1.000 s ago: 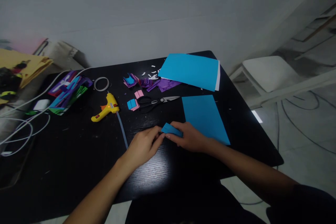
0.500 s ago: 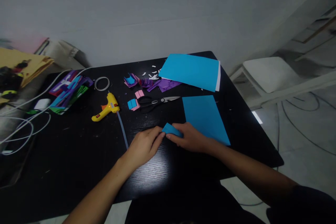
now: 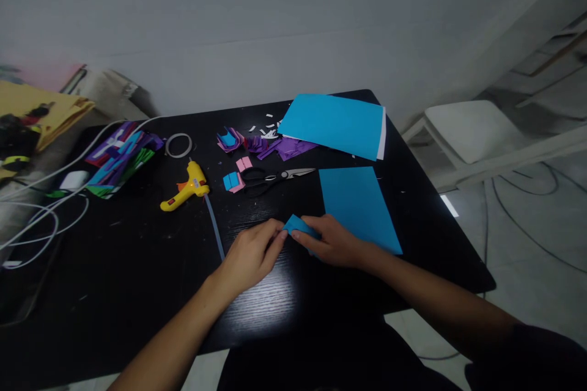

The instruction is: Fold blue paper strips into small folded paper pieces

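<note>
A small folded piece of blue paper (image 3: 296, 224) is held between my two hands, just above the black table. My left hand (image 3: 257, 248) pinches its left corner between thumb and fingers. On the other side, my right hand (image 3: 332, 239) grips the right part, with the thumb on the front; its fingers partly cover the paper. Flat beside my right hand lies a blue paper sheet (image 3: 360, 204). Beyond my hands are black-handled scissors (image 3: 277, 177), their blades pointing right. Small pink and blue folded paper squares (image 3: 233, 181) sit left of the scissors.
A yellow glue gun (image 3: 186, 186) with a glue stick lies to the left. Behind are purple paper pieces (image 3: 293, 146), a tape ring (image 3: 178, 145) and a larger blue sheet stack (image 3: 334, 125). White cables (image 3: 55, 220) cross the left side. A white stool (image 3: 474, 128) stands at right.
Almost nothing differs. Both hands keep their hold on the folded blue paper, with my right thumb shifted very slightly.
</note>
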`<state>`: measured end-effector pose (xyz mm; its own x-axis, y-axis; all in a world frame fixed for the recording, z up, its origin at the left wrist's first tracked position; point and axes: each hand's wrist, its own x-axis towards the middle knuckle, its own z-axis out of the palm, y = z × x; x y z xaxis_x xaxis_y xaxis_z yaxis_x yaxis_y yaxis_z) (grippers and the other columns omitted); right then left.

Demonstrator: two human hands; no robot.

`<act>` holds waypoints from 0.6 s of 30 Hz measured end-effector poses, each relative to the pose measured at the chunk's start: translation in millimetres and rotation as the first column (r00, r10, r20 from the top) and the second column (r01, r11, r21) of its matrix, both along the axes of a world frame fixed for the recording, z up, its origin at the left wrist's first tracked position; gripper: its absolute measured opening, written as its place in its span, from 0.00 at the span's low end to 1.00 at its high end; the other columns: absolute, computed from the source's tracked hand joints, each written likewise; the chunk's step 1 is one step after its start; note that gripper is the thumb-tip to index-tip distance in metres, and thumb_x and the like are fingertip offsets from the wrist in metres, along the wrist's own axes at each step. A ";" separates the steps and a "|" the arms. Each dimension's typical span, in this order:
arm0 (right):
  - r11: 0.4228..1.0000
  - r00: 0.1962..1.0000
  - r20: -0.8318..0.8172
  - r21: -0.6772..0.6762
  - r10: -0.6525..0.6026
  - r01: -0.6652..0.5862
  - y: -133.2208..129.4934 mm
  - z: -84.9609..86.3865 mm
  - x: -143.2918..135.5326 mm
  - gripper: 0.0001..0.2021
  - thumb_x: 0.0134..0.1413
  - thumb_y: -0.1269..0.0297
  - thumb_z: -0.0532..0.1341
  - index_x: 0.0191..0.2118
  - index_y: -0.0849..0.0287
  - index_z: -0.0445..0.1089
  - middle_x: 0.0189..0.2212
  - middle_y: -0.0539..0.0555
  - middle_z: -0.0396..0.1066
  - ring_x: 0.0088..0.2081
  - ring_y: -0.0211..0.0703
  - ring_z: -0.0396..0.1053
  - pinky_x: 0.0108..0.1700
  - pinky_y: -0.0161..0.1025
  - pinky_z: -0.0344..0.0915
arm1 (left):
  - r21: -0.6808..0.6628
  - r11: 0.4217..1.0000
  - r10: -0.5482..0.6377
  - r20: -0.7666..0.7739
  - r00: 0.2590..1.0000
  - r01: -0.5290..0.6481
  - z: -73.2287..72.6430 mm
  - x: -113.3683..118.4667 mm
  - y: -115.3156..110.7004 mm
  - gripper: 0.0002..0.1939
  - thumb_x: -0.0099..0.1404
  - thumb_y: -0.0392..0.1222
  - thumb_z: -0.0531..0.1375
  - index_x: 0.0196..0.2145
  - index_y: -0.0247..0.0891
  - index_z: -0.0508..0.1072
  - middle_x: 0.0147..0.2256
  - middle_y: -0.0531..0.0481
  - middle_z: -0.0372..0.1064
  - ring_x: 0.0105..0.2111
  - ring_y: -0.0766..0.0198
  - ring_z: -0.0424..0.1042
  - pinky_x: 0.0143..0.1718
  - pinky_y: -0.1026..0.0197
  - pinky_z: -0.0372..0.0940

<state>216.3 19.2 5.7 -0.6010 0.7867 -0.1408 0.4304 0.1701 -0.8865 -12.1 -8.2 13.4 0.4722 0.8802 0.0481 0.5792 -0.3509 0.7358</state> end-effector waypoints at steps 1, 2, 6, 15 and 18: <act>1.000 1.000 -0.011 -0.016 0.007 -0.007 -0.1 0.3 0.4 0.19 0.72 0.50 0.55 0.30 0.56 0.63 0.23 0.47 0.67 0.25 0.39 0.65 0.31 0.37 0.58 | -0.001 1.000 0.004 0.007 1.000 -0.004 0.4 0.0 -0.2 0.10 0.80 0.41 0.52 0.44 0.40 0.73 0.33 0.52 0.73 0.32 0.62 0.75 0.37 0.59 0.68; 0.999 1.000 -0.024 -0.035 0.014 -0.015 -0.2 0.7 0.8 0.19 0.73 0.50 0.55 0.31 0.56 0.63 0.23 0.48 0.69 0.25 0.39 0.67 0.31 0.37 0.59 | -0.003 1.000 0.010 0.016 1.000 -0.010 0.7 -0.2 -0.4 0.10 0.80 0.41 0.52 0.44 0.40 0.73 0.32 0.52 0.73 0.32 0.62 0.75 0.37 0.60 0.68; 0.998 0.996 -0.078 -0.043 0.037 -0.040 -0.8 2.6 2.1 0.18 0.74 0.52 0.55 0.33 0.56 0.65 0.24 0.49 0.73 0.26 0.39 0.70 0.32 0.36 0.62 | 0.007 0.999 0.033 0.058 0.998 -0.033 0.3 -0.6 -2.0 0.08 0.79 0.41 0.54 0.47 0.40 0.73 0.31 0.54 0.71 0.30 0.64 0.73 0.34 0.62 0.66; 0.995 0.986 -0.133 0.028 0.098 -0.095 -7.9 2.0 -3.1 0.15 0.70 0.55 0.59 0.34 0.59 0.71 0.25 0.48 0.72 0.26 0.37 0.69 0.32 0.34 0.61 | 0.007 0.998 0.056 0.186 0.981 -0.058 -3.6 3.8 -3.3 0.06 0.76 0.39 0.57 0.46 0.39 0.73 0.33 0.54 0.72 0.32 0.66 0.72 0.35 0.65 0.66; 0.992 0.976 -0.176 0.040 0.126 -0.121 -8.9 1.8 -3.5 0.15 0.68 0.54 0.61 0.34 0.59 0.73 0.25 0.47 0.69 0.27 0.36 0.66 0.32 0.35 0.59 | -0.042 0.998 0.059 0.216 0.975 -0.051 -4.0 3.8 -2.1 0.06 0.76 0.39 0.57 0.43 0.39 0.74 0.31 0.55 0.71 0.30 0.67 0.71 0.34 0.65 0.65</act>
